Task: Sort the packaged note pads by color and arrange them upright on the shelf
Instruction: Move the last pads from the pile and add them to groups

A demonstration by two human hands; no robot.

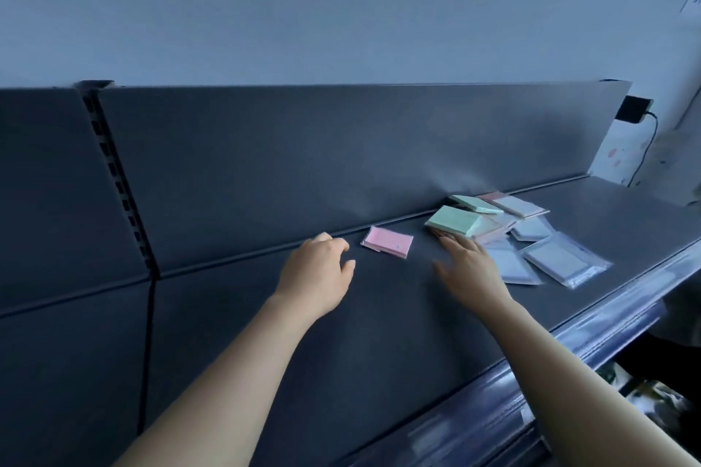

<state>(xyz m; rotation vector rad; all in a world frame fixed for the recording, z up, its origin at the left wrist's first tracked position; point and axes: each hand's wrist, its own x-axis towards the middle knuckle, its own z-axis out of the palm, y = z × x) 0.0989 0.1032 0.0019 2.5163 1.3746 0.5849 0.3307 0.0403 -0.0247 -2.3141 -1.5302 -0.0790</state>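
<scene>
Pink pad point(387, 247) apart by shelf point(265, 334) back edge, likely seeding a color group; left hand point(318, 273) slack, empty; right hand point(470, 265) straight-fingered at mixed pile point(531, 229).

- 2 arms are in sight, both uncovered: the left forearm point(227, 372) and the right forearm point(588, 383) are bare right to the picture's edge.
- The left hand point(318, 273) is bare too, with its knuckles and thumb plain to see.
- The right hand point(470, 269) is likewise bare; its fingers look slightly blurred, so the nails cannot be made out.
</scene>
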